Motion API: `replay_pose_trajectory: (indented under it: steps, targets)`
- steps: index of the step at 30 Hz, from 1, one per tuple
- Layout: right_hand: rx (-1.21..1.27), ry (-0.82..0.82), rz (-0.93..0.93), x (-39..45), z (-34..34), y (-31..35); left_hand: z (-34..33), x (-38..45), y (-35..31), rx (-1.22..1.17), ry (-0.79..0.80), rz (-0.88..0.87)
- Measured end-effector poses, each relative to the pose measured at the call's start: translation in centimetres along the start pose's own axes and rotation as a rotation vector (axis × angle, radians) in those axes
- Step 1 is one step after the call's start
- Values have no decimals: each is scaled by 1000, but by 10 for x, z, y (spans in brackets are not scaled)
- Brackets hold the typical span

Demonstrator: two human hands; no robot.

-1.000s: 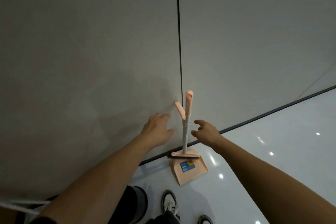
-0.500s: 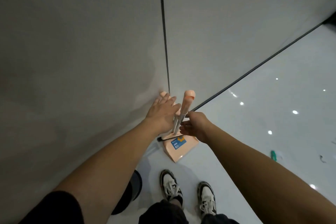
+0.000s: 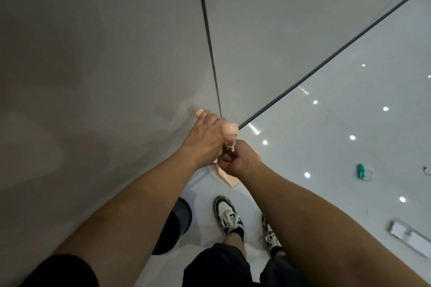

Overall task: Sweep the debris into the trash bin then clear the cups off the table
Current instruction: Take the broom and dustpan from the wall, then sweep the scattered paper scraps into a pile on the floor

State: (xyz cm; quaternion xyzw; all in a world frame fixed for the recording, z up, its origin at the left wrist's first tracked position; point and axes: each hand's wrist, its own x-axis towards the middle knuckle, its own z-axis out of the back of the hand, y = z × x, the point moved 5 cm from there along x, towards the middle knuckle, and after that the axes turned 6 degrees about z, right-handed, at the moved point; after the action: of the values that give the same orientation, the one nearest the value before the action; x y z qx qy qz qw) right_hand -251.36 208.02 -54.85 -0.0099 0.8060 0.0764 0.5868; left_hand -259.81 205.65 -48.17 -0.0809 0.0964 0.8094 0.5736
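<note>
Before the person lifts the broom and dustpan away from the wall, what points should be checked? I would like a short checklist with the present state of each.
1. Left hand holds the peach plastic handle nearer the wall: ok, fingers curl over its top.
2. Right hand holds the other peach-capped handle: ok, its grip sits just below the cap.
3. Peach plastic dustpan free of the white-and-black shoes: ok, apart.
4. Broom head unclipped from the dustpan: cannot tell, hidden by the hands.
5. Debris located: ok, a green scrap lies on the glossy white floor to the right.
6. Trash bin located: cannot tell.
</note>
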Motion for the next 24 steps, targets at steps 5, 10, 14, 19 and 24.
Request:
replay_pose_trajectory:
  steps: [5, 10, 14, 19, 24]
  targets:
    - [-47, -63, 36, 0, 2, 2, -1, -2, 4, -190, 20, 34]
    - [13, 8, -10, -1, 0, 4, 4, 1, 2, -317, -9, 78]
    - [-90, -52, 16, 3, 21, 11, 5, -2, -12, -277, -18, -9]
    - [-138, -141, 18, -2, 55, 16, -7, 4, -1, -160, 21, 0]
    - [-362, -323, 103, -14, 145, 11, -9, 11, 3, -20, 9, -24]
